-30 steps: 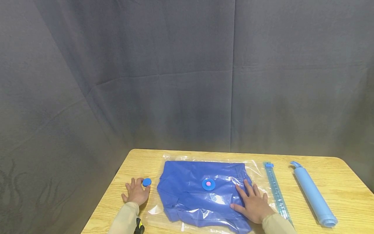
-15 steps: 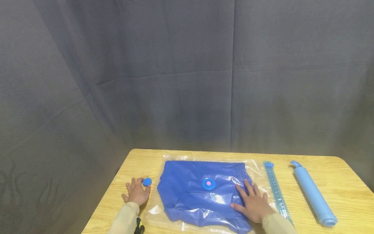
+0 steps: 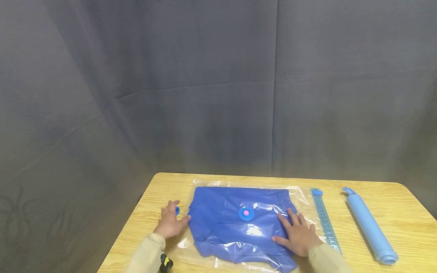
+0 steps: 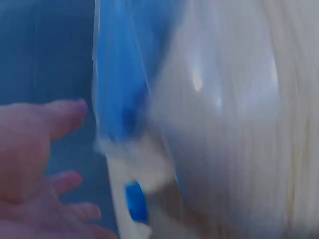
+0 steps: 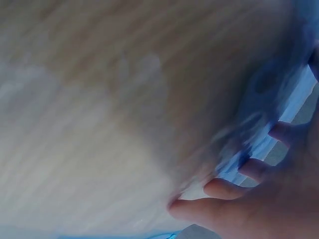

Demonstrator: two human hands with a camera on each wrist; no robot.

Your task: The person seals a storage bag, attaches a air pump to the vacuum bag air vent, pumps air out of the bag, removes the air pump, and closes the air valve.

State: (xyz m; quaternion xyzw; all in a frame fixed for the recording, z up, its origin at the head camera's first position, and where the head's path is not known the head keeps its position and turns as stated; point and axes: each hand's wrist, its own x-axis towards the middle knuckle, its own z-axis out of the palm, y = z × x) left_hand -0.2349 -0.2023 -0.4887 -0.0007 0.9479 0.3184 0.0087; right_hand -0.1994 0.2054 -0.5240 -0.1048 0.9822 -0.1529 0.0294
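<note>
A clear plastic vacuum storage bag lies flat on the table with folded blue fabric inside. Its round blue valve has a pink centre. My right hand rests on the bag's right part, fingers spread; in the right wrist view its fingertips touch the plastic. Over the bag's left edge hovers my left hand, fingers loose and holding nothing. Just past its fingers a blue cap sits partly hidden; the left wrist view shows that cap apart from the hand.
Along the bag's right side runs a teal zip strip with a blue slider. A light blue hand pump lies farther right on the wooden table. Grey curtain hangs behind and to the left.
My left hand has come away from the blue cap and shifted right, toward the bag. The right hand keeps its place on the bag. The head view has shifted slightly.
</note>
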